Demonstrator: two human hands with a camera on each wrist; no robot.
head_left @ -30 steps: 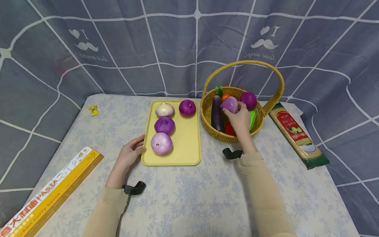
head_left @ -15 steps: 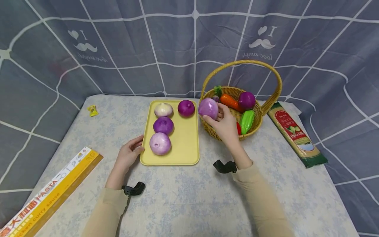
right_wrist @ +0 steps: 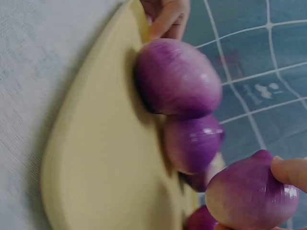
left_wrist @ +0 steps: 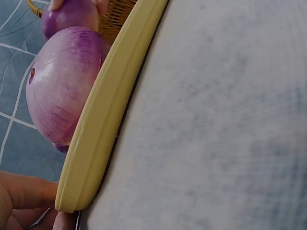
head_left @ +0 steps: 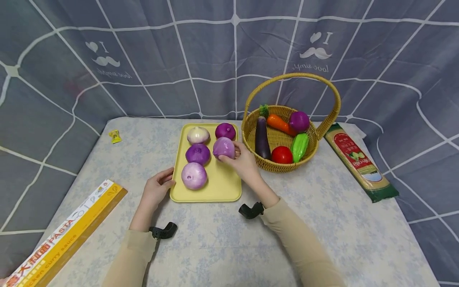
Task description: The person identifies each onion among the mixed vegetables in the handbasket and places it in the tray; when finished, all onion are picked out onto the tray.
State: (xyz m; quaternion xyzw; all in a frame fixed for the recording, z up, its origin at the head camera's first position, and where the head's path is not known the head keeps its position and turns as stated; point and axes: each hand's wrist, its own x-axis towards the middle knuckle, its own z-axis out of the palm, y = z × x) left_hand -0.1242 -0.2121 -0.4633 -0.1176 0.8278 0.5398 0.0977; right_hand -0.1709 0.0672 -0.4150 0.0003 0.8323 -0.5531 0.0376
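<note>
My right hand (head_left: pixel 246 162) grips a light purple onion (head_left: pixel 224 148) over the right half of the yellow tray (head_left: pixel 221 186). In the right wrist view the held onion (right_wrist: pixel 249 194) hangs apart from the tray surface, between thumb and fingers. My left hand (head_left: pixel 156 189) holds the tray's left rim, with a finger on the edge in the left wrist view. A whitish onion (head_left: pixel 198 135), a purple onion (head_left: pixel 198 154) and a pale purple onion (head_left: pixel 194 175) line the tray's left side. A dark purple onion (head_left: pixel 225 130) sits at the back right.
Right of the tray stands a wicker basket (head_left: pixel 247 149) with an eggplant (head_left: pixel 262 137), carrot (head_left: pixel 280 124), purple onion (head_left: pixel 299 121), green pepper (head_left: pixel 299 146) and tomato (head_left: pixel 281 154). A pasta bag (head_left: pixel 360 163) lies farther right. Leftward are a pasta box (head_left: pixel 68 235) and yellow wrapper (head_left: pixel 115 136).
My right hand has lifted the light purple onion out of the basket and carried it left over the tray. The left hand stays at the tray's rim.
</note>
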